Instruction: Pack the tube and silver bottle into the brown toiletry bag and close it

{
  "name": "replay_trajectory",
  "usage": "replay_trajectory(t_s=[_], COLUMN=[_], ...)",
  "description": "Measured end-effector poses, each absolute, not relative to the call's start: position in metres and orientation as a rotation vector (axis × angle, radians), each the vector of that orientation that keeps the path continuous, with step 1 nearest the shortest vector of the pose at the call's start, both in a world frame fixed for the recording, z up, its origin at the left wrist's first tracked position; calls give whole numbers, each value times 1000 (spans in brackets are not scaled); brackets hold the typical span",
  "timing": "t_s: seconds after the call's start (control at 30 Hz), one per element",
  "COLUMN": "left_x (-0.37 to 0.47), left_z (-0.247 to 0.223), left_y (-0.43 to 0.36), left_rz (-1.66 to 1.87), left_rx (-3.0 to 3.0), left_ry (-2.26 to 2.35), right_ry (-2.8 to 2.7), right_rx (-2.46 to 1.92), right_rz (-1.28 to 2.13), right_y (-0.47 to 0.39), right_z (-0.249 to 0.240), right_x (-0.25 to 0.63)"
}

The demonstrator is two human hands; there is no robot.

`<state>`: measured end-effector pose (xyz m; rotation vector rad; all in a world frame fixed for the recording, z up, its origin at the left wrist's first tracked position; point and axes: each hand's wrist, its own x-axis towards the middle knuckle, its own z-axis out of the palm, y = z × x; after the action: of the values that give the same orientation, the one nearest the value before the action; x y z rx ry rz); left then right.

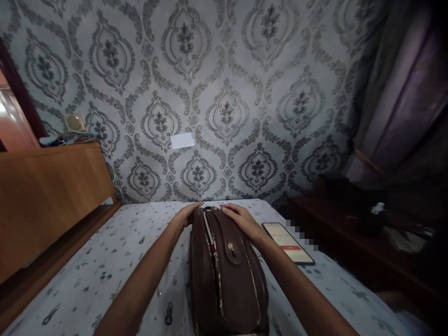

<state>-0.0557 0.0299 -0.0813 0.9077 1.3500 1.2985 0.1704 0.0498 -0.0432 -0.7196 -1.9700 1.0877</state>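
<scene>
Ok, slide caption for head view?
Left hand and right hand at the far end of a partly unzipped brown bag, lit phone alongside.

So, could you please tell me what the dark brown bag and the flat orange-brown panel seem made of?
Dark brown zipped bag: probably leather or imitation leather, given its smooth, softly shining surface.
Flat orange-brown panel: apparently wood or laminate, given its faint grain.
</scene>
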Motion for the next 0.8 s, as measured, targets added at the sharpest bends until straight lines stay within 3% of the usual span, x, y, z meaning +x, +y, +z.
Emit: replay_trajectory(t_s=[0.5,0.8], left_x=[-45,-28], left_z=[-44,-36], left_y=[51,32], left_rz=[1096,1181], left_rx=[1276,1593], left_ry=[1819,2166], right_ry=[-2034,-2047], right_rx=[-702,-716], right_rz=[948,830], right_y=[35,37], right_z=[-49,-57], right_x=[179,172])
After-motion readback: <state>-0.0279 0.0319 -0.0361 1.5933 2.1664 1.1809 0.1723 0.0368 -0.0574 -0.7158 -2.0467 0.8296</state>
